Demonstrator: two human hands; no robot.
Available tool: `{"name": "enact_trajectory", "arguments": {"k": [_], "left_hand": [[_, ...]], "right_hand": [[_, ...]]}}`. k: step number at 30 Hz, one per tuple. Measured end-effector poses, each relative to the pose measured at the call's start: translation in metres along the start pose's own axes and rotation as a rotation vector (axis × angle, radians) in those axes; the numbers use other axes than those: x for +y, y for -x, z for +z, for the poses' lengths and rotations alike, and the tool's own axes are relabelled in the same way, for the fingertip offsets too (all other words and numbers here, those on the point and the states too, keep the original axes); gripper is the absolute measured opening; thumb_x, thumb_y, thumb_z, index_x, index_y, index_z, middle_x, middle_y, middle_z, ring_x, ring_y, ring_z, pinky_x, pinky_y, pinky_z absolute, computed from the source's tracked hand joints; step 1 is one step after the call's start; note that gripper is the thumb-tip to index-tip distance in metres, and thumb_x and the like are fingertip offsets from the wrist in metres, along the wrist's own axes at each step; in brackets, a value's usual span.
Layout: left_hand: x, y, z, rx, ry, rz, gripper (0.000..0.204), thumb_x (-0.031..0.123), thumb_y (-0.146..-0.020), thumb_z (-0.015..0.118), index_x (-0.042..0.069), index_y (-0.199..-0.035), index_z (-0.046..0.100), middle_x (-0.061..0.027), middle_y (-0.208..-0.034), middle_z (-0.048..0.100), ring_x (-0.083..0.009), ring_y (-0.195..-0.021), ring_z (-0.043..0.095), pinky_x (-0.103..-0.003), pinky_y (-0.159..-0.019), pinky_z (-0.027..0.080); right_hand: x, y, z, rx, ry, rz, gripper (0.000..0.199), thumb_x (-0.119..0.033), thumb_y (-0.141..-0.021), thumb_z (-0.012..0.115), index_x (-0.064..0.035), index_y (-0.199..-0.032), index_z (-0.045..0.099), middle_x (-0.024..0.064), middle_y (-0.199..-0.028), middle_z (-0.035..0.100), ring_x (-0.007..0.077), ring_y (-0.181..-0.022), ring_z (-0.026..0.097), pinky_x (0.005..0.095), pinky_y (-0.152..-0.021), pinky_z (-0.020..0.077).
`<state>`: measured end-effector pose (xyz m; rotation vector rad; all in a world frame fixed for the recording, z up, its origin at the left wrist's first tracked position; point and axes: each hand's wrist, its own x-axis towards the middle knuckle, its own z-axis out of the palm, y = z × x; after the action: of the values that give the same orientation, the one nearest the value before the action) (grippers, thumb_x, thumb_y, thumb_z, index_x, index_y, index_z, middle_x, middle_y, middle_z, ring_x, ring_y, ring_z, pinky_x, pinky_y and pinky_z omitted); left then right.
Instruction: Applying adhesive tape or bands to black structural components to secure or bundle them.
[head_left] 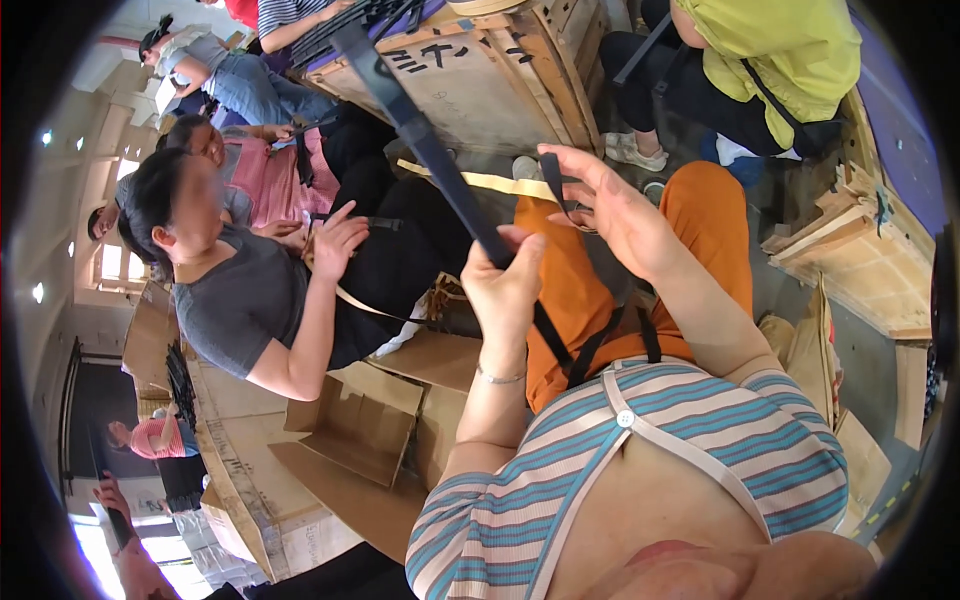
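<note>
1. left hand [505,285]: closed, thumb over fingers, gripping long dark strap [430,140].
2. strap runs diagonally from upper left, through the fist, down toward the lap.
3. right hand [625,220]: raised just beside, fingers loosely curled and partly spread; short dark strip [552,178] at the fingertips, can't tell if pinched.
4. yellow strip [480,180] behind both hands, passing behind the strap.
5. orange trousers [705,220] below the hands.
6. left: co-worker in grey top [240,310], open cardboard box [360,425] nearer.
7. far side: wooden crate [480,90]; person in yellow-green top [785,60] at upper right.
</note>
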<state>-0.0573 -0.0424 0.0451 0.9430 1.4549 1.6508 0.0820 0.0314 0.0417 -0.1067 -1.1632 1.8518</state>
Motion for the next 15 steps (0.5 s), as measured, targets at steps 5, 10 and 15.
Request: {"name": "enact_trajectory", "arguments": {"k": [5,10,15], "left_hand": [[-0.006,-0.005,0.02,-0.025,-0.042,0.197,0.007,-0.002,-0.077,0.064,0.001,-0.077,0.057,0.0012,-0.058,0.052,-0.0022,-0.04,0.041,-0.018,-0.035,0.028],[0.015,0.0,0.012,-0.061,0.024,-0.028,0.006,-0.002,-0.077,0.059,0.002,-0.074,0.055,0.0025,-0.054,0.049,-0.0026,-0.038,0.039,-0.018,-0.035,0.029],[0.02,-0.002,0.007,-0.198,0.24,-0.165,0.009,-0.002,-0.078,0.057,0.003,-0.072,0.053,0.0032,-0.05,0.045,-0.0032,-0.034,0.036,-0.019,-0.032,0.027]], "right_hand": [[0.009,-0.003,0.011,-0.073,0.227,-0.158,0.055,-0.04,-0.094,0.037,-0.002,-0.134,0.033,0.0104,-0.13,0.04,0.0184,-0.121,0.036,0.0313,-0.101,0.0255],[-0.007,-0.02,-0.024,0.238,0.493,-0.306,0.035,-0.025,-0.093,0.043,0.0026,-0.092,0.064,0.0127,-0.122,0.047,0.0168,-0.107,0.049,0.0303,-0.091,0.0372],[-0.024,-0.035,-0.05,0.694,0.21,-0.235,0.028,-0.028,-0.089,0.052,-0.0025,-0.099,0.058,0.0044,-0.098,0.06,0.0118,-0.092,0.055,0.0281,-0.081,0.0429]]}}
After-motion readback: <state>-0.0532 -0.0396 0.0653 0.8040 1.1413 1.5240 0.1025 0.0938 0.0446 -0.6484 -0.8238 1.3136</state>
